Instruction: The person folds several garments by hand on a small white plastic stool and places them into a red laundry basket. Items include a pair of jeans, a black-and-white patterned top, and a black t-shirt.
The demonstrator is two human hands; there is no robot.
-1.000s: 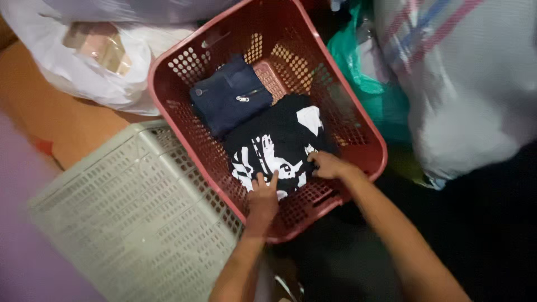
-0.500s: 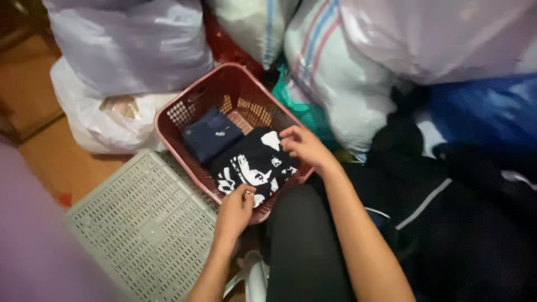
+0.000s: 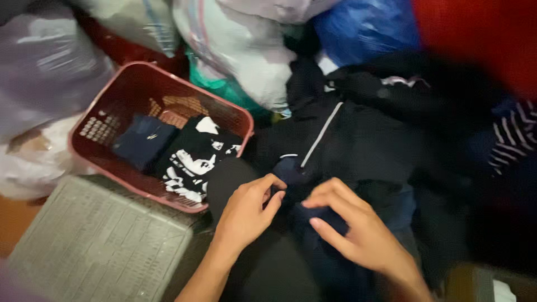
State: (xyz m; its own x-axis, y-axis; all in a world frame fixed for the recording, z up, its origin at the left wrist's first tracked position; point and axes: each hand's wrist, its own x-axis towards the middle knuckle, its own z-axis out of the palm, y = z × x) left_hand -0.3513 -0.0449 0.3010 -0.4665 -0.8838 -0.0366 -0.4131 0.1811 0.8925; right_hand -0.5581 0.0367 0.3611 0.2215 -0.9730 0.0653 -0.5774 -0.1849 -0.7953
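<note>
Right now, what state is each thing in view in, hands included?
Left hand: fingers pinching dark cloth.
Right hand: fingers curled on the same dark blue garment.
Red basket: upright, partly filled.
Navy folded cloth: folded, lying in the basket.
Black printed shirt: folded, beside the navy one in the basket.
Grey crate: upside down beside the basket.
Dark clothes pile: loose, unfolded.
White bags: stuffed full.

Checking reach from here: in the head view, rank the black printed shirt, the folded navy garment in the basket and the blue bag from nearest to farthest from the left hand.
From the left hand:
1. Black printed shirt, just up-left of the hand, in the red basket's near end.
2. Folded navy garment, farther left in the same basket.
3. Blue bag, at the top, beyond the dark clothes pile.
</note>
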